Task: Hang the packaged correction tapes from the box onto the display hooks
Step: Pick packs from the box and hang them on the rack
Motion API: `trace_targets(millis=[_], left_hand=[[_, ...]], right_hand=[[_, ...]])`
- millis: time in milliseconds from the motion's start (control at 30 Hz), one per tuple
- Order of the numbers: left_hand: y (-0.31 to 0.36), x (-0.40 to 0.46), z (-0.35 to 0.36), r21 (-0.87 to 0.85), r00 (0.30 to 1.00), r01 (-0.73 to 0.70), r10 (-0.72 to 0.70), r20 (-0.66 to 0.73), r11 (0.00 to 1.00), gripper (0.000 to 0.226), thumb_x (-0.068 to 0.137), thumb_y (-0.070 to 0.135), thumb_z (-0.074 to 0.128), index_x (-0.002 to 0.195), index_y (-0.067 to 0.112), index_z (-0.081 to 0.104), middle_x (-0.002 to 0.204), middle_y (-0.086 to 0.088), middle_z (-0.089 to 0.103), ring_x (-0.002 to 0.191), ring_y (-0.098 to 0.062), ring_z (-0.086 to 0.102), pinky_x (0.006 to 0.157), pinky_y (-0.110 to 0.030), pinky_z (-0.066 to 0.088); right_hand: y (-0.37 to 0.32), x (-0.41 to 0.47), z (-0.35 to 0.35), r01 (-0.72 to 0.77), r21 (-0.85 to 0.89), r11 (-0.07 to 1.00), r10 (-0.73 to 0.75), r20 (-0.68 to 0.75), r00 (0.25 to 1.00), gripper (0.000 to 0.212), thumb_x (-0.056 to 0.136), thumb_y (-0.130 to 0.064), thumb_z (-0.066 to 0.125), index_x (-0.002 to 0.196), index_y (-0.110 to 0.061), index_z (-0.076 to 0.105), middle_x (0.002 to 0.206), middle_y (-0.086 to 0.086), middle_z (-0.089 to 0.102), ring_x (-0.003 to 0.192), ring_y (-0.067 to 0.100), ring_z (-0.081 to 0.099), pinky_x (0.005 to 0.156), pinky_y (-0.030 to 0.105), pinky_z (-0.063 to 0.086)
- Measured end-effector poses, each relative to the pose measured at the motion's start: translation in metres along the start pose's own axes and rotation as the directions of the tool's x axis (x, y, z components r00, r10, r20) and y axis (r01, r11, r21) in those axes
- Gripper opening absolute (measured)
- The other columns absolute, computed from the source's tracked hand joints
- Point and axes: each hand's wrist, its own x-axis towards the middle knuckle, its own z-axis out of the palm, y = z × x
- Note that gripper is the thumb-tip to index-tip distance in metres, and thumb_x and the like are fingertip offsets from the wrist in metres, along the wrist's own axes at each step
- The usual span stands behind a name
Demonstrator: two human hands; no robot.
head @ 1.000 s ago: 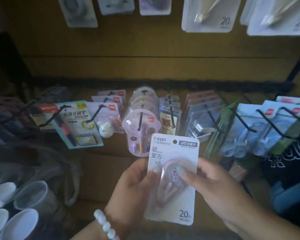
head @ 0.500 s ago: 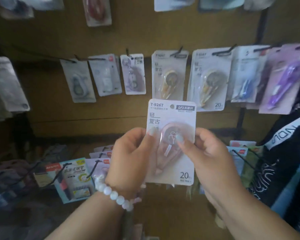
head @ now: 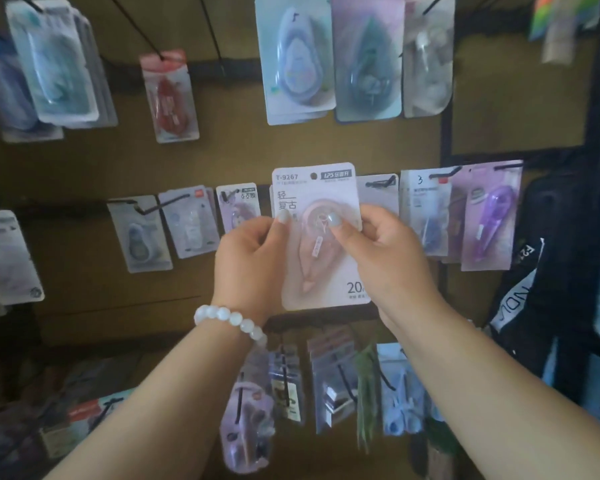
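I hold one packaged correction tape (head: 317,268), a white card with a pink dispenser in a clear blister, upright in front of the middle row of the brown display board. My left hand (head: 248,261) pinches its left edge and my right hand (head: 381,258) grips its right side, thumb on the blister. The card's hang hole (head: 313,175) is level with the row of black hooks. Just behind and to the right, a black display hook (head: 381,182) carries a partly hidden card. The box is out of sight.
Other carded tapes hang left (head: 191,221) and right (head: 489,216) in the same row, with larger packs above (head: 298,60). Lower hooks with stationery packs (head: 333,386) jut out under my forearms. A black metal frame post (head: 445,140) and dark bags (head: 541,271) stand on the right.
Both hands have lifted the package from the low rows up to the middle row of hooks, and my view has tilted upward, bringing the upper rows into sight.
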Motion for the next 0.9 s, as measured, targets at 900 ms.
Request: trace_targets(millis=[900], left_hand=[[-0.039, 0.042, 0.020, 0.178, 0.986, 0.126, -0.103, -0.134, 0.976, 0.056, 0.092, 0.045, 0.055, 0.049, 0.010, 0.047, 0.049, -0.004, 0.045, 0.046, -0.015, 0.040, 0.054, -0.023, 0.033]], right_hand=[[0.042, 0.040, 0.028, -0.106, -0.224, 0.969, 0.064, -0.188, 0.980, 0.035, 0.085, -0.042, 0.063, 0.115, -0.027, 0.053, 0.078, -0.016, 0.051, 0.069, 0.004, 0.054, 0.056, 0.024, 0.046]])
